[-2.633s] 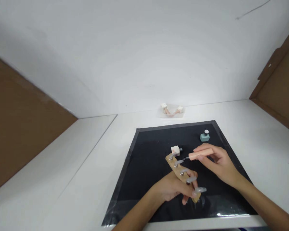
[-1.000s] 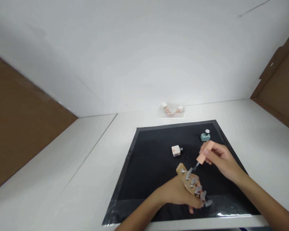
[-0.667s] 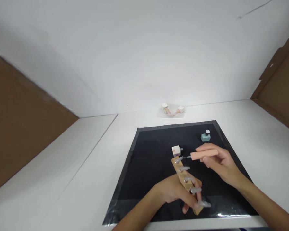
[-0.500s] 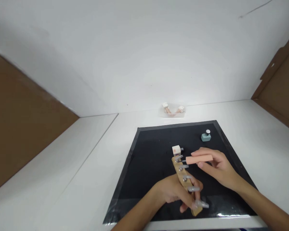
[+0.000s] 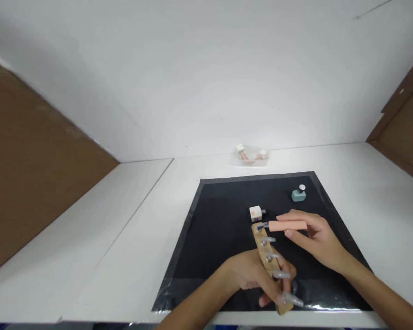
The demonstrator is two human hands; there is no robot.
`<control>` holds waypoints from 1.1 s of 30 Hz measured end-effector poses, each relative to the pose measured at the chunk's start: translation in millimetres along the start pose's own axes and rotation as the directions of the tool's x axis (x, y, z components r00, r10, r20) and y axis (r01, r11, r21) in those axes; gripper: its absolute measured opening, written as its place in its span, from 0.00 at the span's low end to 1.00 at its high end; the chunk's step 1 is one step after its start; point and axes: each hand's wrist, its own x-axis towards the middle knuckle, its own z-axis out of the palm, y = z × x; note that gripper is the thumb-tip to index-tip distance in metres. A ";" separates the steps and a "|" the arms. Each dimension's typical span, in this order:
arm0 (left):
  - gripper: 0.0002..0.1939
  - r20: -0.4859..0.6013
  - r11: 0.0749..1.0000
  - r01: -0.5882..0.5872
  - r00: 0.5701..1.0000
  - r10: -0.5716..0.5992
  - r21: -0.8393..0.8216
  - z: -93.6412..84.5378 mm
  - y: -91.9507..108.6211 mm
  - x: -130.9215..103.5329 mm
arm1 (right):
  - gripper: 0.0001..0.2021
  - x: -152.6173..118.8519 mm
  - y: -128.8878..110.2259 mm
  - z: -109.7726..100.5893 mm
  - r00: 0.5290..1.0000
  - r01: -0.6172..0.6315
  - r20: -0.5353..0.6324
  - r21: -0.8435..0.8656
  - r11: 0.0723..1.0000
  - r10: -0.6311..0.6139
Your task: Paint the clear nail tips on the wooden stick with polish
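Note:
My left hand (image 5: 258, 275) grips the lower part of a wooden strip (image 5: 265, 250) that carries several clear nail tips on round metal mounts. Between the thumb and fingers of my right hand (image 5: 313, 233) is a peach-coloured brush handle (image 5: 287, 225). Its dark brush end lies at the farthest nail tip, touching or just over it. Just beyond the strip's far end a small white bottle (image 5: 256, 213) with a grey neck lies on the black mat.
The black mat (image 5: 223, 197) covers part of the white table. A teal bottle (image 5: 298, 195) with a round silvery top stands at its back right. Behind the mat is a clear tray (image 5: 249, 162) with white-capped items. Brown cardboard panels flank both sides.
The brush has come onto the farthest nail tip from just right of it. The whole scene has shifted slightly to the right in view. Both hands keep their holds.

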 end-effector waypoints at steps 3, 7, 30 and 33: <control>0.19 -0.005 1.000 0.005 1.000 -0.005 -0.011 -0.2 -0.2 -0.4 | 0.08 -0.7 1.1 -0.1 1.000 -0.008 -0.013 0.000 1.000 0.008; 0.19 0.000 1.000 0.006 1.000 -0.006 -0.023 -0.3 0.0 -1.4 | 0.08 -0.9 1.2 0.4 0.999 -0.028 -0.040 0.015 1.000 0.028; 0.09 -0.093 0.990 0.019 0.996 -0.006 0.140 -1.4 -7.0 -0.7 | 0.08 -0.2 -3.2 -3.1 0.996 -0.014 -0.085 0.257 0.966 0.038; 0.10 -0.105 0.984 0.062 0.993 -0.045 0.169 -0.5 -6.1 0.9 | 0.07 -0.4 -5.0 -2.6 0.999 -0.033 -0.017 0.238 0.971 0.039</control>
